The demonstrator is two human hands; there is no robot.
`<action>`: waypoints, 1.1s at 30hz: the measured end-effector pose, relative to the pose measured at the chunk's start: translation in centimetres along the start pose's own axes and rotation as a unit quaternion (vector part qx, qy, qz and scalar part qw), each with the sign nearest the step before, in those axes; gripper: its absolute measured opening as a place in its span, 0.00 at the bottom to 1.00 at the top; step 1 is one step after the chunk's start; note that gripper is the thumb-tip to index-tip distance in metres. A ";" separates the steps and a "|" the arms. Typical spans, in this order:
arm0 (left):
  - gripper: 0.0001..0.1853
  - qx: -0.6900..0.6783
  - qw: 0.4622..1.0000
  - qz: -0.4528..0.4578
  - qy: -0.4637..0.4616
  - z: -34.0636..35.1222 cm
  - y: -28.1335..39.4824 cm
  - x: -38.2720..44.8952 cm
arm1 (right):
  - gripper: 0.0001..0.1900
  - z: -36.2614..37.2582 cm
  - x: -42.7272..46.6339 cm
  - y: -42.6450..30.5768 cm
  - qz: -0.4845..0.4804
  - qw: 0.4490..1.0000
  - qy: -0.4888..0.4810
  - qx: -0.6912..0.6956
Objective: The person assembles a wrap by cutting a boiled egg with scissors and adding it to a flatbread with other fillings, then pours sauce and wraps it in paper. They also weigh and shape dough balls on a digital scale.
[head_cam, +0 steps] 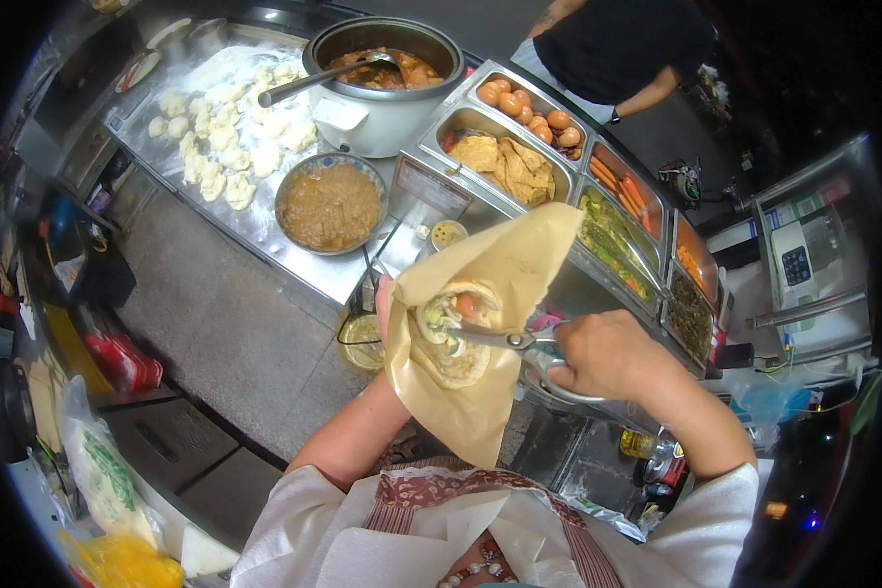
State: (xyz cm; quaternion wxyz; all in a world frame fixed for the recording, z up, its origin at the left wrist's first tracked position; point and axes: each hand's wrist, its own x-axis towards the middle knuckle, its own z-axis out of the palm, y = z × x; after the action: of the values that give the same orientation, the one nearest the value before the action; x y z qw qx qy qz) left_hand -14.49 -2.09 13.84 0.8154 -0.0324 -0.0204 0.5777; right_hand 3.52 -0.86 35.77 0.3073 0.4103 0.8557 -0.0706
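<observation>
My left hand (pixel 383 303) is mostly hidden behind a sheet of brown paper (pixel 518 253) and supports it from the left. In the paper lies a split flatbread (pixel 452 370) filled with chopped egg, greens (pixel 436 318) and a piece of orange-red sausage or carrot (pixel 465 305). My right hand (pixel 604 354) grips metal scissors (pixel 518 340) by their handles. The blades reach into the filling of the bread. Behind the paper stands a shaker with a pierced lid (pixel 449 234).
Food trays hold brown eggs (pixel 511 104), tofu sheets (pixel 514 165), sausages (pixel 621 187) and sliced greens (pixel 610 242). A pot of stew (pixel 382 88) with a ladle, a bowl of brown paste (pixel 331 206) and floured dough pieces (pixel 224 140) occupy the steel counter. A person (pixel 625 51) stands beyond.
</observation>
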 end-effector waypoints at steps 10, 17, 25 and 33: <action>0.41 0.020 0.997 0.018 0.077 1.4 -0.2 -0.6 | 0.26 1.7 -1.8 0.4 0.037 0.989 0.144 0.003; 0.40 0.007 0.997 -0.018 0.080 0.8 -1.4 -0.5 | 0.24 1.4 -0.8 0.7 0.082 0.995 0.001 0.054; 0.38 -0.011 0.992 -0.043 0.122 1.5 -1.5 -0.4 | 0.26 2.2 -2.7 0.1 0.028 0.979 0.193 -0.067; 0.34 0.001 0.998 0.029 0.058 2.9 -1.0 -0.6 | 0.21 2.3 -3.2 1.2 0.071 0.995 0.066 0.011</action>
State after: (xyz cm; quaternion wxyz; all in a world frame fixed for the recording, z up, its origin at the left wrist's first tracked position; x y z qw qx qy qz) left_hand -14.00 -2.93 16.78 0.7982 -0.0652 0.0282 0.5982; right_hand 7.03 -3.06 35.93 0.2500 0.4771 0.8420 -0.0303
